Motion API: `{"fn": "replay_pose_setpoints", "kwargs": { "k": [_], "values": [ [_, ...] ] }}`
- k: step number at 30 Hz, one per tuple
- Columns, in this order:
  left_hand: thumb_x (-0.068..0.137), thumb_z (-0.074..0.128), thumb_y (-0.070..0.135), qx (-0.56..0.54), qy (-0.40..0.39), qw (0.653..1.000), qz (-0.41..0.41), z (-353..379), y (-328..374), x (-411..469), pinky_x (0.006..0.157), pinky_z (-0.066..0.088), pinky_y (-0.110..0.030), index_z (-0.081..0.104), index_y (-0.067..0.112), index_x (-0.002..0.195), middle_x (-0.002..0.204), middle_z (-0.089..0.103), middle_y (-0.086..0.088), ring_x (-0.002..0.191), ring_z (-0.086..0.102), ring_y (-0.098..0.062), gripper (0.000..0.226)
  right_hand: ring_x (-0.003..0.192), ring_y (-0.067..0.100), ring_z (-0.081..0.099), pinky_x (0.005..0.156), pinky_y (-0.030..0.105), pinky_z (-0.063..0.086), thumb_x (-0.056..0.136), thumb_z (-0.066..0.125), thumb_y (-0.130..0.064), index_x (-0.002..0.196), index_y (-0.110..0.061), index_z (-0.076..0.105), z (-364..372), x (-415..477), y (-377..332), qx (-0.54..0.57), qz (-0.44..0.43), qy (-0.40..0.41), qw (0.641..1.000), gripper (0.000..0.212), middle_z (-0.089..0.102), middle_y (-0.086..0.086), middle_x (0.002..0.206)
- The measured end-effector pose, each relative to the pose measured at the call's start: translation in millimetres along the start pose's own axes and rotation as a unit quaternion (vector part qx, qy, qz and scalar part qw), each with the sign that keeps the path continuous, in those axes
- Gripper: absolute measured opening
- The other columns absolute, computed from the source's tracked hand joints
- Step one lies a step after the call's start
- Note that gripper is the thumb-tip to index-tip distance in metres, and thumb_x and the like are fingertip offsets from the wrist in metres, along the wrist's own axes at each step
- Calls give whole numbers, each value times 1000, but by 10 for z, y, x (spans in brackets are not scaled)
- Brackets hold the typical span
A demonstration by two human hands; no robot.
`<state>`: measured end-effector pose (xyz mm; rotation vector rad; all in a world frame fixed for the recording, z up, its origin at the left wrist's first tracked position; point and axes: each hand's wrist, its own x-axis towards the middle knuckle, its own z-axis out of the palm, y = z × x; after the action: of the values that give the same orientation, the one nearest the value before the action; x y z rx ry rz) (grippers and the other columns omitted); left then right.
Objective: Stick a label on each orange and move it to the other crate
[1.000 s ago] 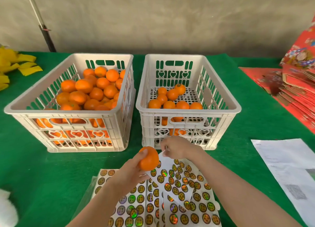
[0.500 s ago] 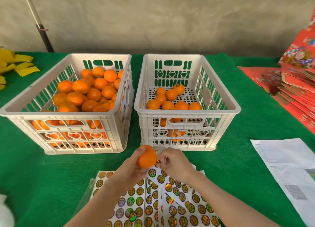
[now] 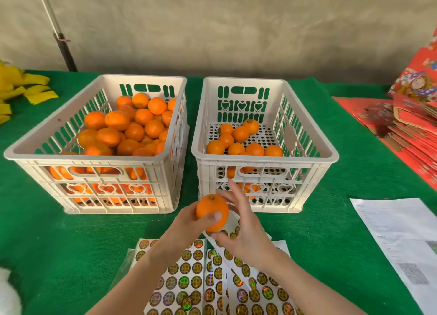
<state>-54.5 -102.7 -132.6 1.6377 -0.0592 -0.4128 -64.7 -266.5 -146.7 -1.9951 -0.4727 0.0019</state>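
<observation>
The left hand grips an orange, thumb across its front, above the label sheets. The right hand lies against the orange's right side, fingers straight and spread. Just beyond, on the green table, the left crate is heaped with oranges and the right crate holds a few.

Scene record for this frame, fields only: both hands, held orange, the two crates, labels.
left hand: grips an orange above the label sheets
right hand: fingers straight, against the orange's right side; no label visible on it
left crate: heaped with oranges
right crate: a few oranges, floor partly bare
label sheets: lying on the green cloth, near the person
task state: held orange not yet in the right crate
</observation>
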Motion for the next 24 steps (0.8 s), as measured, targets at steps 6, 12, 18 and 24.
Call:
{"fn": "replay_pose_setpoints", "kwargs": {
  "k": [6,12,18,24],
  "values": [
    [74,62,65,-27,-37,999,-10,-20,149,-62,70,45,-12,61,35,100,89,72,20,87,67,3,40,116,-5,47,91,6,36,73,75,-33,140,-56,0,-107,60,-162,-8,-9,18,1000,103,44,-36,120],
    [88,56,45,-92,22,995,-26,43,142,-9,66,53,-17,57,29,111,109,64,-1,83,69,-4,28,109,-10,49,88,6,40,69,79,-33,137,-55,12,-205,105,-359,-5,53,-10,999,98,48,-32,115],
    [92,54,33,-332,39,940,-70,33,323,76,58,53,-28,55,17,109,101,64,-18,66,67,-24,24,110,7,58,95,34,45,87,65,-14,77,-27,67,-432,248,-583,172,83,94,977,17,64,-11,116],
    [82,58,38,-322,10,946,-23,97,351,99,61,53,-28,53,5,121,94,63,-17,72,63,-21,51,97,-11,54,73,11,46,88,62,-11,72,-22,63,-315,248,-679,89,64,84,990,20,57,-5,115]
  ]
}}
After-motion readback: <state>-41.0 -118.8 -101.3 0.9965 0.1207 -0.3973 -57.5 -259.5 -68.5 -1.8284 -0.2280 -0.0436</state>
